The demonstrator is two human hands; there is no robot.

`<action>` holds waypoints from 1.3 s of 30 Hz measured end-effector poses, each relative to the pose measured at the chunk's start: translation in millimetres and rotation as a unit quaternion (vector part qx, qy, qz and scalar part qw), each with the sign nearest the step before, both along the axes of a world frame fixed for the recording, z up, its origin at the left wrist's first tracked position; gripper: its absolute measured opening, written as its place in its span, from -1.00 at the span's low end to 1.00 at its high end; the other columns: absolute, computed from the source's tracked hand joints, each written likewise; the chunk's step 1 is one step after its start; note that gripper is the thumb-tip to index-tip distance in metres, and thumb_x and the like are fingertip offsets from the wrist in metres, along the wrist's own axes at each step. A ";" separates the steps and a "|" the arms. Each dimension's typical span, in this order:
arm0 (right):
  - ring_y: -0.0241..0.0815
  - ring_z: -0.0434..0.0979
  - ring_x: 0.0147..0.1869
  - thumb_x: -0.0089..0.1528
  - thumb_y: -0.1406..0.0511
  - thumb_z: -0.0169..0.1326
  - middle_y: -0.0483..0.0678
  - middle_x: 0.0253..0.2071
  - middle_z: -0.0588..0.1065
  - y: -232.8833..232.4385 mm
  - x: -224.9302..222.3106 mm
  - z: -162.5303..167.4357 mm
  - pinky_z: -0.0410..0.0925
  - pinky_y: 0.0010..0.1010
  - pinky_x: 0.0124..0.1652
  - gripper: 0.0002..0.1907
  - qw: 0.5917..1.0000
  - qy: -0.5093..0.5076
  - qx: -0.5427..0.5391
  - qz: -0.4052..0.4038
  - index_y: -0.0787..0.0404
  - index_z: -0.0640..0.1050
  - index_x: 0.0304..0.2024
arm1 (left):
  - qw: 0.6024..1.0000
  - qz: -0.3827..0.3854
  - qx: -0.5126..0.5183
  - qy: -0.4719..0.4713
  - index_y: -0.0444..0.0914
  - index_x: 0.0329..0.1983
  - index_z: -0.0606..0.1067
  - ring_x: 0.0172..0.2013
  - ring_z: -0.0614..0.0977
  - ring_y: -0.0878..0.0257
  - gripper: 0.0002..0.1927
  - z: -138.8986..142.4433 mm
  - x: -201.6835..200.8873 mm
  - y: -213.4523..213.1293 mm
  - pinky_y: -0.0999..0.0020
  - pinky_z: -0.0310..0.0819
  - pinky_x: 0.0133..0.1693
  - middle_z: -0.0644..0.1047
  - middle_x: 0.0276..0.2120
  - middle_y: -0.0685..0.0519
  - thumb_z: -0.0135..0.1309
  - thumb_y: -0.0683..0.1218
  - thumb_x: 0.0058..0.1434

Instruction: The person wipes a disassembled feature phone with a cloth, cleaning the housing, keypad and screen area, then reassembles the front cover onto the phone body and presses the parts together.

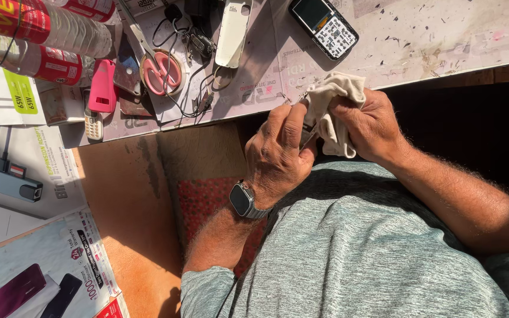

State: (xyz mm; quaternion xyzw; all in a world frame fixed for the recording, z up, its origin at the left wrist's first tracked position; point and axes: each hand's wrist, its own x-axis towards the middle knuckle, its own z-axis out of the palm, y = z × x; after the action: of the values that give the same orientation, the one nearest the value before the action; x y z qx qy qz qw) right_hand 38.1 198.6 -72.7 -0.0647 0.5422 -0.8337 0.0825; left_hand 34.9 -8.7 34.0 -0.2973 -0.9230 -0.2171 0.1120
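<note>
Head view: the left hand (275, 156) pinches a small thin metal thing, mostly hidden; at its 2 o'clock the right hand (369, 123) is closed on a soft, light cloth (334, 112); best gripped by bunching; both near the table (443, 41) edge.

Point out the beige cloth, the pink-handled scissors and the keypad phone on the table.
beige cloth (334, 112), head view, on its bunched middle.
pink-handled scissors (161, 72), head view, on the handle loops.
keypad phone (324, 27), head view, between screen and keys.
</note>
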 end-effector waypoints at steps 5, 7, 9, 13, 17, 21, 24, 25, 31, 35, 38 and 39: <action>-0.23 0.62 -0.11 0.54 0.24 0.00 0.02 -0.16 0.56 18.3 -1.3 -13.1 0.54 -0.42 -0.10 -0.75 0.959 -0.132 -0.251 -0.026 0.33 0.51 0.08 | 0.933 -0.022 0.260 -0.249 -0.20 0.36 0.19 -0.25 0.55 0.23 -0.47 -8.6 -0.2 -29.9 0.35 0.54 -0.18 0.48 0.00 -0.05 0.11 -0.06 0.42; -0.22 0.63 -0.12 0.49 0.25 0.00 0.03 -0.12 0.56 23.7 1.1 -18.2 0.54 -0.42 -0.11 -0.73 0.956 -0.152 -0.250 -0.009 0.32 0.49 0.12 | 0.817 -0.047 0.428 -0.383 -0.18 0.33 0.22 -0.32 0.49 0.28 -0.55 -10.0 -1.3 -42.4 0.40 0.48 -0.23 0.47 -0.05 -0.07 0.03 0.05 0.51; -0.23 0.62 -0.13 0.46 0.25 0.00 0.05 -0.08 0.57 23.8 5.4 -24.3 0.53 -0.43 -0.14 -0.70 0.957 -0.175 -0.232 0.017 0.33 0.47 0.14 | 0.631 -0.084 0.593 -0.493 -0.15 0.26 0.29 -0.43 0.42 0.32 -0.55 -11.8 -6.8 -53.1 0.43 0.41 -0.39 0.44 -0.08 -0.15 0.00 0.15 0.45; -0.23 0.61 -0.19 0.46 0.23 0.01 0.09 -0.12 0.56 12.2 15.9 -38.4 0.52 -0.42 -0.23 -0.67 0.950 -0.232 -0.201 0.061 0.36 0.46 0.14 | 0.490 -0.143 0.685 -0.520 -0.15 0.17 0.34 -0.55 0.37 0.39 -0.57 -17.3 -15.8 -62.6 0.50 0.35 -0.50 0.45 -0.18 -0.21 -0.07 0.24 0.50; -0.16 0.59 -0.20 0.54 0.23 0.03 0.13 -0.17 0.52 3.0 16.5 -46.9 0.50 -0.35 -0.27 -0.69 0.941 -0.240 -0.208 0.113 0.43 0.45 0.05 | 0.475 -0.155 0.705 -0.503 -0.15 0.16 0.36 -0.59 0.35 0.41 -0.55 -22.0 -18.8 -66.7 0.50 0.33 -0.51 0.45 -0.23 -0.20 -0.11 0.27 0.51; -0.20 0.61 -0.12 0.42 0.18 -0.04 0.06 -0.14 0.53 3.0 15.2 -45.6 0.52 -0.35 -0.15 -0.63 0.946 -0.286 -0.123 0.090 0.32 0.44 0.14 | 0.479 -0.144 0.713 -0.491 -0.13 0.15 0.36 -0.59 0.33 0.40 -0.55 -23.4 -18.0 -72.9 0.51 0.30 -0.53 0.46 -0.23 -0.22 -0.11 0.28 0.50; -0.21 0.60 -0.10 0.45 0.20 -0.03 0.02 -0.11 0.52 2.6 17.6 -44.7 0.51 -0.33 -0.13 -0.66 0.935 -0.296 -0.182 0.077 0.28 0.42 0.17 | 0.500 -0.138 0.713 -0.471 -0.16 0.08 0.35 -0.59 0.34 0.39 -0.57 -24.6 -17.3 -75.5 0.51 0.30 -0.53 0.48 -0.22 -0.26 -0.11 0.27 0.52; -0.20 0.60 -0.10 0.44 0.21 -0.03 0.02 -0.11 0.52 2.2 17.9 -44.7 0.52 -0.33 -0.13 -0.66 0.932 -0.292 -0.200 0.079 0.26 0.42 0.18 | 0.498 -0.133 0.715 -0.472 -0.15 0.09 0.35 -0.58 0.35 0.39 -0.57 -25.2 -17.3 -76.0 0.50 0.32 -0.53 0.48 -0.22 -0.27 -0.11 0.27 0.51; -0.11 0.60 -0.08 0.55 0.22 -0.10 0.12 -0.08 0.51 2.1 14.9 -48.8 0.51 -0.28 -0.10 -0.72 0.924 -0.243 -0.275 0.109 0.33 0.43 0.13 | 0.509 -0.127 0.713 -0.465 -0.13 0.10 0.35 -0.59 0.40 0.37 -0.58 -28.0 -19.0 -77.4 0.45 0.37 -0.52 0.50 -0.23 -0.28 -0.12 0.28 0.51; -0.16 0.60 -0.03 0.47 0.19 -0.19 0.07 -0.05 0.51 3.5 14.7 -53.9 0.50 -0.33 -0.02 -0.63 0.930 -0.264 -0.243 0.080 0.33 0.44 0.12 | 0.511 -0.134 0.707 -0.470 -0.12 0.10 0.34 -0.57 0.41 0.36 -0.57 -26.3 -18.6 -76.0 0.47 0.37 -0.54 0.50 -0.22 -0.28 -0.13 0.29 0.51; -0.17 0.59 -0.03 0.53 0.23 -0.12 0.05 -0.04 0.51 6.1 14.1 -56.8 0.50 -0.30 -0.04 -0.71 0.920 -0.247 -0.297 0.068 0.30 0.42 0.17 | 0.530 -0.129 0.691 -0.475 -0.12 0.11 0.34 -0.56 0.42 0.36 -0.56 -23.0 -16.6 -74.0 0.47 0.38 -0.53 0.51 -0.22 -0.28 -0.14 0.30 0.51; -0.18 0.58 -0.04 0.54 0.21 -0.11 0.04 -0.04 0.51 6.6 12.6 -56.5 0.50 -0.30 -0.04 -0.70 0.922 -0.251 -0.288 0.056 0.30 0.43 0.15 | 0.536 -0.126 0.684 -0.479 -0.12 0.12 0.33 -0.56 0.42 0.35 -0.56 -21.6 -15.7 -73.6 0.46 0.38 -0.53 0.51 -0.22 -0.28 -0.15 0.30 0.51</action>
State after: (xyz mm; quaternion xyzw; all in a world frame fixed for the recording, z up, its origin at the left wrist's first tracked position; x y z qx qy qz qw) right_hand 50.7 205.2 -129.2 0.0961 0.2361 -0.9367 0.2402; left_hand 19.2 -82.3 12.4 -0.0949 -0.3620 -0.9042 -0.2058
